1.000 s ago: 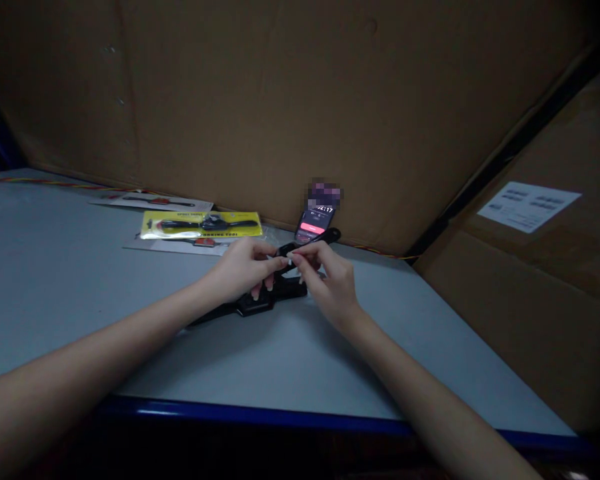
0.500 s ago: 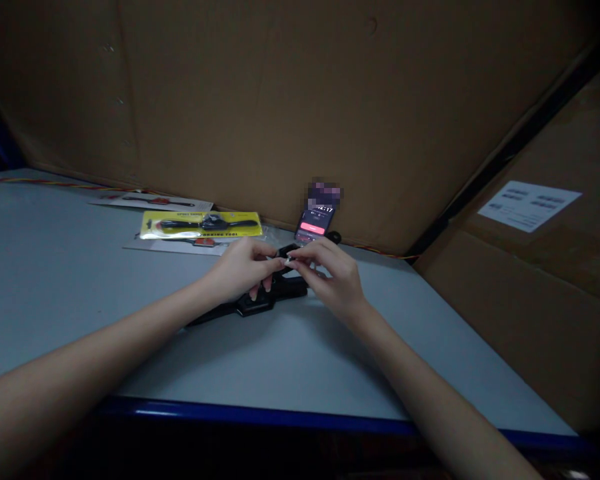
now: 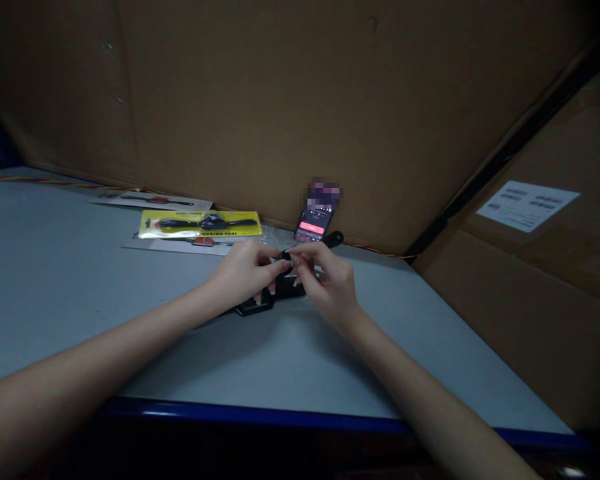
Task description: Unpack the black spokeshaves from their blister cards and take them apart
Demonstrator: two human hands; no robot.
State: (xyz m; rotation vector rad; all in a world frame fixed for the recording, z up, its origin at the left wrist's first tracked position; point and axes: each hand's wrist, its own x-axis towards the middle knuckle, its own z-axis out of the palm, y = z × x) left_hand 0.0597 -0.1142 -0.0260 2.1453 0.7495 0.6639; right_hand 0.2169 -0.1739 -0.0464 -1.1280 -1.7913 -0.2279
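Note:
Just in front of the phone, both hands meet over a black spokeshave, whose handle end sticks out past my right fingers. My left hand is closed, thumb and forefinger pinching at the tool's middle. My right hand is closed too, its thumb and fingertips pressed against the same spot. Any small part between the fingertips is too hidden to make out. Under the hands, a second black spokeshave lies on the table, partly covered by my left fingers.
Left of the hands lies a yellow spokeshave package over a white card package, with another card behind. A lit phone leans against the cardboard wall. A labelled carton stands right. The grey table has a blue edge.
My right hand has shifted slightly, its fingertips curling in closer to my left thumb. The tool's handle end shows more beside the phone. A small pale piece between the fingertips is less visible now.

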